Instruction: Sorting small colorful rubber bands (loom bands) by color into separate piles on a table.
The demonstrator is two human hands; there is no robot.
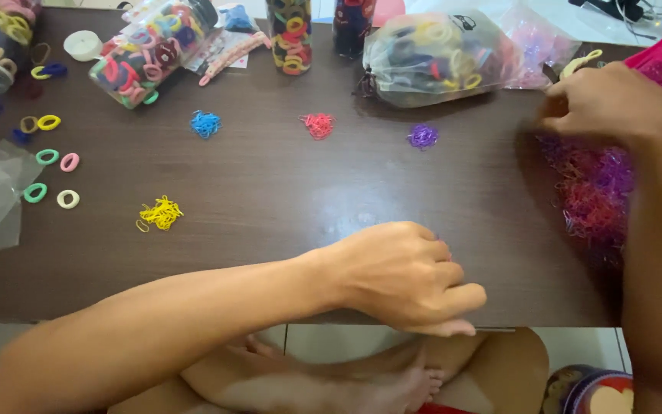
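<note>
Left hand [404, 276] was curled into a loose fist near the front edge of the dark table [270, 192], fingers clenched, but I couldn't tell if anything was inside. Right hand [611, 103] was blurry, fingers pinched together over the mixed pile of pink and purple bands [595, 192] at the right side, grip contents unclear tbh. Small sorted heaps sat well apart: yellow [161, 213], blue [205, 123], red [318, 125], purple [423, 136]. Jar of hair ties [151, 50] lay tipped at the back left.

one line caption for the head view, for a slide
Left hand curled at table edge, right hand over a pink-purple band heap.
</note>
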